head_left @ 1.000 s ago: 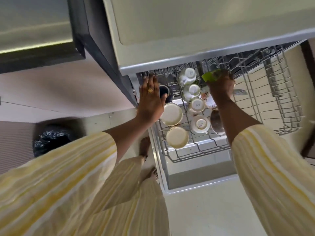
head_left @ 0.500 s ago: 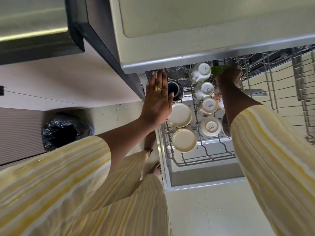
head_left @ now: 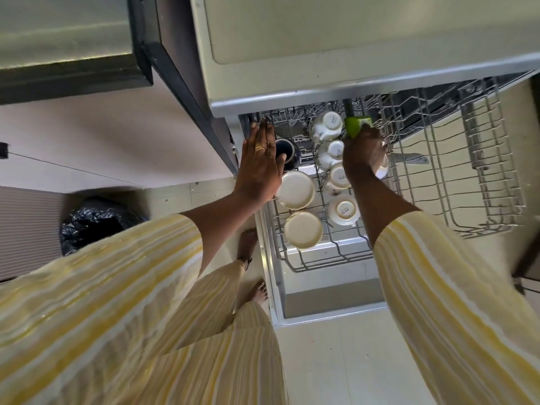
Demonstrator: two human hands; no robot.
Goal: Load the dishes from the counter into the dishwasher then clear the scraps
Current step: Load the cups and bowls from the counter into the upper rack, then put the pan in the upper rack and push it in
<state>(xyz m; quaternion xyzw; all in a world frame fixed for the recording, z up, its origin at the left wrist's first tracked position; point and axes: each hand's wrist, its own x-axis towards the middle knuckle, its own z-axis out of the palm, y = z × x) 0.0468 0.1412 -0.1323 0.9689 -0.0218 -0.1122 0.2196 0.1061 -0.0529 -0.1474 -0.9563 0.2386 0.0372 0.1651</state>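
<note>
Nearest to me are my yellow-striped sleeves [head_left: 455,287] and my bare feet [head_left: 258,290] on the pale floor, just left of the open dishwasher door [head_left: 327,296]. Beyond them the pulled-out wire rack [head_left: 491,182] sits over the door. In its near left part two cream bowls [head_left: 304,229] stand upside down, one behind the other, and to their right runs a row of white cups [head_left: 342,211], also upside down, with printing on their bases.

My left hand [head_left: 261,168] lies flat with its fingers spread and straight, resting at the rack's left edge beside a dark mug [head_left: 287,152]; it pinches nothing. My right hand [head_left: 363,153] is further in, past the cups, its grip curled around a green object [head_left: 355,125] whose end sticks out beyond my fingers; a white dish [head_left: 382,169] shows under that hand. Far left on the floor stands a bin with a black bag [head_left: 93,220].
</note>
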